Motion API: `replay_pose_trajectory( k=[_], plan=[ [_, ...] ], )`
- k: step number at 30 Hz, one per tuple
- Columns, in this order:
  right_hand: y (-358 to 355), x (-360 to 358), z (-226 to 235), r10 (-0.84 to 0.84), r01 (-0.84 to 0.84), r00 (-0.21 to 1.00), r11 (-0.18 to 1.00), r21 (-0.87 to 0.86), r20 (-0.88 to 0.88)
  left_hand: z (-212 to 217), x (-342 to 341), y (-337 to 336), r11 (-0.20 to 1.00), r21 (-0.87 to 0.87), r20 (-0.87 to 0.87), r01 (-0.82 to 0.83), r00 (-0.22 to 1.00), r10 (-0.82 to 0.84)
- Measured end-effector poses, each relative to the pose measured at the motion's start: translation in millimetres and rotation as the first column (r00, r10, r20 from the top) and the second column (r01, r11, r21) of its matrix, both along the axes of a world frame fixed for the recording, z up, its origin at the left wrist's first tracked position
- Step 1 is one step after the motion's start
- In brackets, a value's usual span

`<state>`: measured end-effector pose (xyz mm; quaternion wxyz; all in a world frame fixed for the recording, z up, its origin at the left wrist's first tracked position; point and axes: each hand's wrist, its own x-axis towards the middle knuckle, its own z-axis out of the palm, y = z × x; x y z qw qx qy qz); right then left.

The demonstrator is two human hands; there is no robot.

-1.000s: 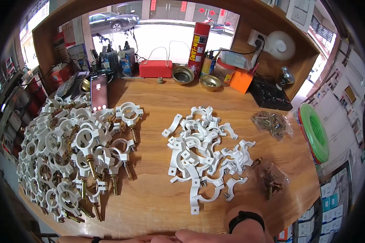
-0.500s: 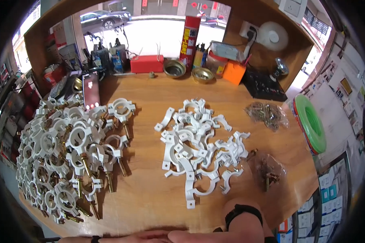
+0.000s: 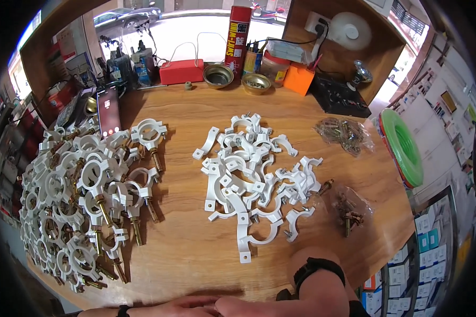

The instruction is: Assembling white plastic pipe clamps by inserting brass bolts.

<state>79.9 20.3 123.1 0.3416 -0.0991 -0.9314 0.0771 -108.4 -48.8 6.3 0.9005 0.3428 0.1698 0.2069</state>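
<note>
At the lower edge my left hand (image 3: 188,305) and my right hand (image 3: 235,307) meet in front of the table edge. Their fingers are mostly cut off by the frame or hidden by each other, so I cannot tell what they hold. Black bands circle both arms; the right arm lies bent over the table's near edge. Nearest to the hands is a loose heap of white pipe-clamp halves (image 3: 243,235), some with small screws. On the left lies a large pile of white ring clamps (image 3: 92,174), many with brass-coloured anchor bolts attached.
Two clear bags of bolts (image 3: 344,136), (image 3: 350,214) lie at right. Along the back stand a phone (image 3: 109,112), a red box (image 3: 181,72), two metal bowls (image 3: 218,77), (image 3: 256,83), a red spray can (image 3: 238,42) and an orange container (image 3: 298,79). Green coiled tubing (image 3: 402,145) sits beyond the right edge.
The view has shifted slightly, so the things on the table sit a little higher and further left. My hands stay together at the lower edge; the clamps have not visibly moved.
</note>
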Motion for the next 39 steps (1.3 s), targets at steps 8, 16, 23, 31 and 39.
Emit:
replay_pose_trajectory(
  k=[8, 16, 23, 31, 39],
  plan=[
    [-2.6, 3.0, 4.3, 0.040, -0.038, 0.999, 0.996, -0.077, 0.029, -0.2, -1.1, 0.0, 1.000, 0.005, 0.002, 0.008, 1.000, -0.008],
    [-2.6, 1.9, 0.1, 0.043, -0.046, 0.998, 0.996, -0.080, -0.036, 0.5, -1.2, 1.6, 1.000, 0.016, -0.004, 0.022, 1.000, -0.022],
    [0.2, 5.0, 5.5, 0.045, -0.045, 0.999, 0.998, -0.047, 0.010, 1.3, -2.6, 0.8, 1.000, 0.021, -0.006, 0.021, 1.000, -0.021],
    [0.3, 6.5, 10.0, 0.049, -0.046, 0.998, 0.996, -0.078, 0.036, 2.7, -3.8, -0.5, 0.999, 0.037, -0.004, 0.024, 1.000, -0.024],
    [-0.2, 3.5, 6.1, 0.052, -0.052, 0.999, 0.993, -0.106, -0.003, 7.1, -4.5, -1.8, 0.997, 0.070, -0.004, 0.027, 1.000, -0.027]
  ],
)
